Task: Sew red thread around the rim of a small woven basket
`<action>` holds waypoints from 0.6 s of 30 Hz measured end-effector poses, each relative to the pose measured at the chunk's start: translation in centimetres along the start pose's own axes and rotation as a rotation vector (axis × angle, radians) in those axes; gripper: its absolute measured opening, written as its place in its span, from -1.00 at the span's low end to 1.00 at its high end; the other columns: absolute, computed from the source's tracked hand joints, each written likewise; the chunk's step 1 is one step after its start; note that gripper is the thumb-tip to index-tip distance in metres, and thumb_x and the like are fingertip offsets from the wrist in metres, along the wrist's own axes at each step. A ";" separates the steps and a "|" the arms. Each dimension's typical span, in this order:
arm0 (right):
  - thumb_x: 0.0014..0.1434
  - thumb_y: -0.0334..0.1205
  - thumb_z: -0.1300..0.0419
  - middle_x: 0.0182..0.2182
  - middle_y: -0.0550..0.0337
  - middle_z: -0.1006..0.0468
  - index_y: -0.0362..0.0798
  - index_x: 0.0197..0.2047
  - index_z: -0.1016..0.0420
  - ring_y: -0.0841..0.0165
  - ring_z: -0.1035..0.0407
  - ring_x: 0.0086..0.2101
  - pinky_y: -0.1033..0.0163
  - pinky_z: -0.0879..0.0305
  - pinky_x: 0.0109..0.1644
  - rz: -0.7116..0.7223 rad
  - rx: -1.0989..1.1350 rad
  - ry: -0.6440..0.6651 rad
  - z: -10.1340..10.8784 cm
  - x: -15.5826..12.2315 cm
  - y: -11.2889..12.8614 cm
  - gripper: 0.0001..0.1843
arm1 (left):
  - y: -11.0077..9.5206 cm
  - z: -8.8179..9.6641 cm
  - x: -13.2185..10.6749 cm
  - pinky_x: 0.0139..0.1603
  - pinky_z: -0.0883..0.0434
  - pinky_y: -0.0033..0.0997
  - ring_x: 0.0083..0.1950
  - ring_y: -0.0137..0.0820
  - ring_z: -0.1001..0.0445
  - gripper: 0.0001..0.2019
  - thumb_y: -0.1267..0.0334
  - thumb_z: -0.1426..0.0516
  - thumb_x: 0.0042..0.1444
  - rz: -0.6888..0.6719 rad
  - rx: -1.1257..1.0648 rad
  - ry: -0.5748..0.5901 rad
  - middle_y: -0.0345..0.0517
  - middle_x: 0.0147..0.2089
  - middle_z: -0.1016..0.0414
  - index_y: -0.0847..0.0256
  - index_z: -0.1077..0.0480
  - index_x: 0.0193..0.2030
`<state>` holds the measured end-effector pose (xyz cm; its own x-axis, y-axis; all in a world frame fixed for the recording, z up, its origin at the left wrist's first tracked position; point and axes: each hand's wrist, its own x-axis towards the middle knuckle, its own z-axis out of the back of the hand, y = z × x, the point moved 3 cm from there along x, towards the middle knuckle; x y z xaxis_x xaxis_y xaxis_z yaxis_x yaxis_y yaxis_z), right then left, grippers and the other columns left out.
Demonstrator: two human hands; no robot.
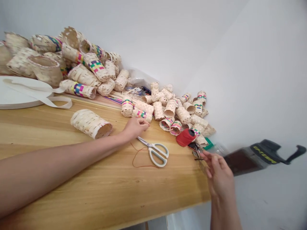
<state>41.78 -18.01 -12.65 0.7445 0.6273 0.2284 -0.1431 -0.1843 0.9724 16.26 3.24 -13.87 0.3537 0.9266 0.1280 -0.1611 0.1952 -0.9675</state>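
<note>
My left hand reaches across the wooden table, its fingers pinched together on something thin, likely the red thread that loops on the tabletop below it. White-handled scissors lie just right of that hand. A woven straw basket lies on its side to the left of it. My right hand hovers at the table's right edge, fingers curled near a small dark object I cannot make out, just below a red thread spool.
A pile of small woven baskets with coloured bands lies at the back right, larger ones at the back left. A white tape roll sits far left. A dark tool rests off the table's right edge.
</note>
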 end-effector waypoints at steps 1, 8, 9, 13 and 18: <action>-0.20 0.08 -0.43 -0.28 0.08 -0.52 -0.05 -0.35 -0.33 0.32 -0.45 -0.31 0.57 0.01 -0.71 -0.026 -0.004 -0.062 1.9 -0.1 0.0 -0.50 | 0.1 0.2 0.2 -0.56 -0.10 -0.54 -0.59 -0.52 -0.19 -0.85 0.24 -0.10 -0.18 0.007 -0.006 -0.015 -0.26 -0.61 -0.36 0.28 -0.42 -0.56; -0.29 0.07 -0.41 -0.53 0.29 -0.42 -0.06 -0.36 -0.30 0.56 -0.15 -0.63 0.51 -0.05 -0.68 -0.049 -0.120 -0.276 9.8 -1.9 0.2 -0.47 | 0.7 0.4 0.9 -0.60 -0.07 -0.56 -0.62 -0.53 -0.15 -0.84 0.19 -0.13 -0.20 0.074 -0.054 -0.085 -0.28 -0.65 -0.27 0.26 -0.39 -0.51; -0.25 0.06 -0.39 -0.53 0.29 -0.42 -0.07 -0.36 -0.31 0.55 -0.15 -0.62 0.49 -0.06 -0.67 -0.043 -0.154 -0.309 10.5 -2.2 0.1 -0.49 | 0.7 0.4 0.9 -0.61 -0.07 -0.56 -0.62 -0.53 -0.15 -0.84 0.20 -0.13 -0.20 0.081 -0.059 -0.090 -0.28 -0.65 -0.27 0.26 -0.39 -0.51; -0.14 0.04 -0.29 -0.50 0.30 -0.40 -0.05 -0.32 -0.30 0.52 -0.18 -0.60 0.44 -0.11 -0.63 -0.046 -0.289 -0.431 13.7 -3.6 -0.8 -0.58 | 0.6 0.9 1.0 -0.60 -0.09 -0.57 -0.61 -0.53 -0.17 -0.87 0.22 -0.13 -0.21 0.093 -0.065 -0.116 -0.28 -0.65 -0.26 0.25 -0.38 -0.53; -0.03 0.02 -0.13 -0.49 0.30 -0.38 -0.02 -0.30 -0.26 0.47 -0.17 -0.59 0.34 -0.14 -0.54 -0.076 -0.488 -0.578 18.3 -5.8 -1.8 -0.69 | 0.2 1.5 1.5 -0.63 -0.09 -0.56 -0.63 -0.52 -0.17 -0.88 0.23 -0.14 -0.22 0.046 -0.058 -0.161 -0.27 -0.67 -0.25 0.23 -0.36 -0.55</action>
<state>49.68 -35.12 -16.61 0.9678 0.1042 0.2293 -0.2498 0.2834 0.9259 15.36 5.16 -13.55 0.1941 0.9745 0.1126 -0.1182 0.1372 -0.9835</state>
